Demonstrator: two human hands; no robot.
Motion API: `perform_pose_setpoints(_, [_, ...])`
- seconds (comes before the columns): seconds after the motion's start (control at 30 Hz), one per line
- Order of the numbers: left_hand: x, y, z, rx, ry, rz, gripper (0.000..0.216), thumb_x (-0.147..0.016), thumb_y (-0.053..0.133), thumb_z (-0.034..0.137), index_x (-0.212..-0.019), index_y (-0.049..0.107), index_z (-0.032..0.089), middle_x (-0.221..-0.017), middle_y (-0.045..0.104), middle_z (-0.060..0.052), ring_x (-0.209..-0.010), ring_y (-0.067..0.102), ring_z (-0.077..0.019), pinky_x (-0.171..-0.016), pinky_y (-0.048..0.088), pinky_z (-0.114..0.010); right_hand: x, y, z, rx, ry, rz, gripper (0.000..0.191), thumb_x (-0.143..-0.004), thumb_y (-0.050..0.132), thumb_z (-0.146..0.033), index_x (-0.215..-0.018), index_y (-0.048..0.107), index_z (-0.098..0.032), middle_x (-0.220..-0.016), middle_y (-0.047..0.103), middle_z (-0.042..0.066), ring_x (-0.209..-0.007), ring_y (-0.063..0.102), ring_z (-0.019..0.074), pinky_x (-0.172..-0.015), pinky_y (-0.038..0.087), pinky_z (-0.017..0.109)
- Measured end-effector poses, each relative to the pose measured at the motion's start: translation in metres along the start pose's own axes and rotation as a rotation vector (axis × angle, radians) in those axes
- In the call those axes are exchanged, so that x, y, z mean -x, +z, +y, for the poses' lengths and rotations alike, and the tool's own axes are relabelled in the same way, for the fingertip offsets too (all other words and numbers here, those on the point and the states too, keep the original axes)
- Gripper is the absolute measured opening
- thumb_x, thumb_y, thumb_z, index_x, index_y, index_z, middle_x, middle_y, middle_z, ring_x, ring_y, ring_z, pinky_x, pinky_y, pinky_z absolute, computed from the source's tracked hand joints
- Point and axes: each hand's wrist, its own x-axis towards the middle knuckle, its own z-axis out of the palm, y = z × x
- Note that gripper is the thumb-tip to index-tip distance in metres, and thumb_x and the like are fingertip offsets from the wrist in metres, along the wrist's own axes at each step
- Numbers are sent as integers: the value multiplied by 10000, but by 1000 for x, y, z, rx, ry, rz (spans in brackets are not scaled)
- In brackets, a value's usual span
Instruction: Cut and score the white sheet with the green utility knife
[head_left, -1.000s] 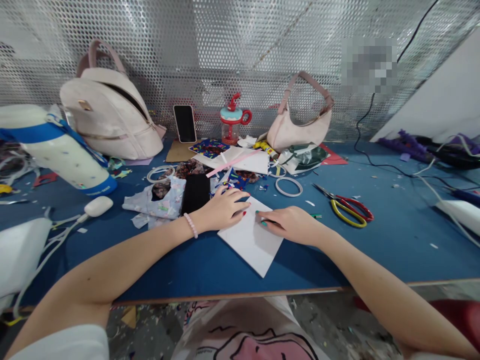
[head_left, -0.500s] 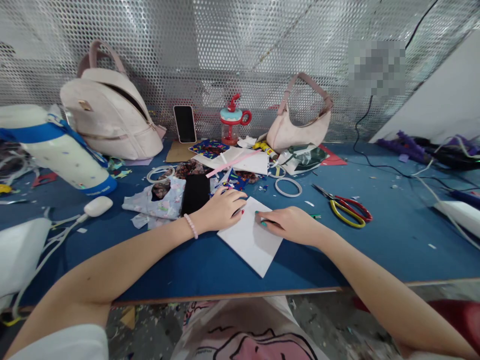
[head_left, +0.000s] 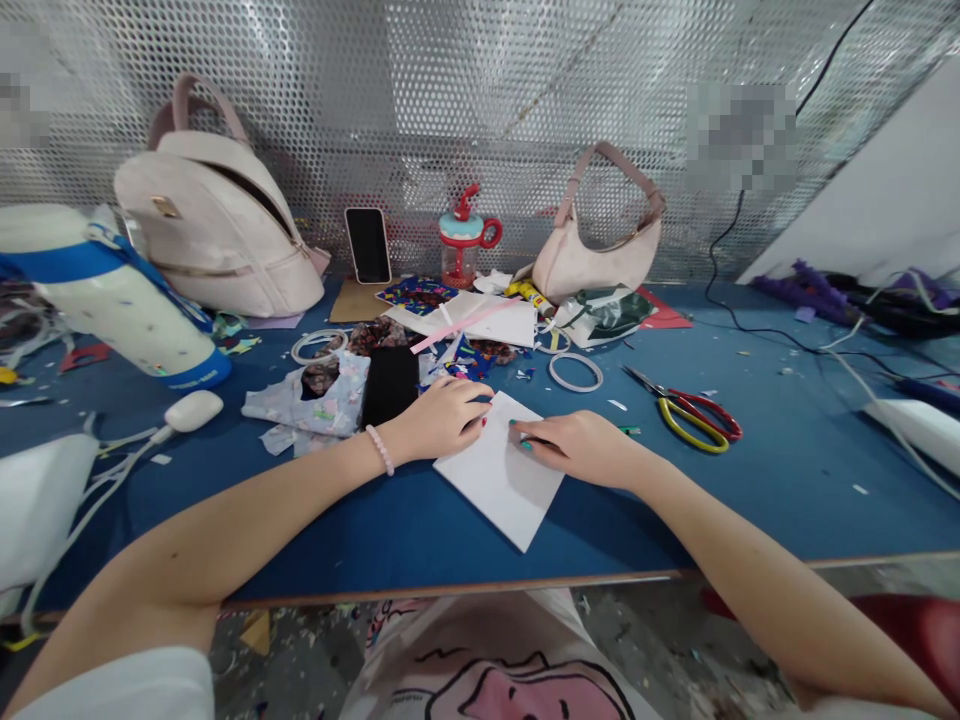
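Left hand (head_left: 448,415) lies loosely curled at white paper (head_left: 504,492), right hand (head_left: 581,447) narrowed over it; neither grip confirmable; steady, flat paper advised.

White sleeve (head_left: 127,688), beaded bracelet (head_left: 381,450) – pale pink

A single head-worn camera looks forward and down from above the near side of the flat blue desk (head_left: 360,550), facing the silver perforated metal wall (head_left: 465,110) behind it. The bare left hand (head_left: 442,420) and bare right hand (head_left: 585,447) sit near mid-frame at close range; the wearer's white printed shirt (head_left: 495,660) enters along the bottom.
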Motion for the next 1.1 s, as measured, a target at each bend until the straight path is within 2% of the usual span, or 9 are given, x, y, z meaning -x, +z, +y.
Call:
perform_pose_setpoints(0.3, [0,-1,2,-43,0,-17,289,-913,470,200,-1132,655,170,-1281,591,-67,-1137,547,-228,-989,363,-405,0,1,1,6,-10,14,375,-943,399,-265,-1256,595,-204,-1091,713,74,-866,697,200,-675,478,258])
perform_pose_setpoints(0.57, [1,0,2,-65,94,40,267,-940,446,210,-971,708,174,-1170,660,-73,-1039,602,-197,-943,392,-392,0,1,2,5,-11,5,383,-951,381,-269,-1264,587,-193,-1108,707,75,-886,693,199,-678,477,254])
perform_pose_setpoints(0.8, [0,-2,3,-80,86,15,279,-946,439,219,-1058,690,176,-1201,642,-81,-1050,600,-204,-929,393,-386,0,2,1,-4,-7,13,381,-949,392,-277,-1266,587,-197,-1088,713,75,-879,694,200,-686,484,260])
perform_pose_setpoints(1.1, [1,0,2,-96,109,42,251,-937,450,205,-988,692,164,-1158,669,-64,-1014,613,-191,-923,377,-387,1,0,1,-9,-8,6,388,-950,383,-268,-1269,588,-182,-1114,704,85,-899,694,216,-695,496,281])
